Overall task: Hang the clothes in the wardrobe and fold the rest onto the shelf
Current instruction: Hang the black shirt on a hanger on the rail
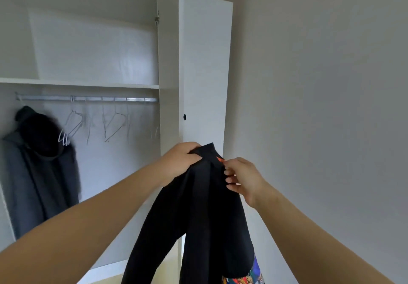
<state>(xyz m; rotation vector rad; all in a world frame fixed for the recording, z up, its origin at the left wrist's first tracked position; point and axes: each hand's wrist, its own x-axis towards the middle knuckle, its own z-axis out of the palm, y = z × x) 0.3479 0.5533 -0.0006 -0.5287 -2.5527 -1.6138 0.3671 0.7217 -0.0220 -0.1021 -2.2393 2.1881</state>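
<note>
Left hand (180,162) grips the top of a black garment (205,213), right hand (244,178) pinches its edge (orange tag (220,159) just above those curled fingers), cloth hanging below both.

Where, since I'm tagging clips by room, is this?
Likely a home bedroom: an open white wardrobe with a metal rail, bare wire hangers and a dark coat hanging at its left.

two hands, left hand (181,162) and right hand (242,178); one black garment (198,217); one dark coat (39,162); one rail (88,98); about four blurred hangers (114,124)
</note>
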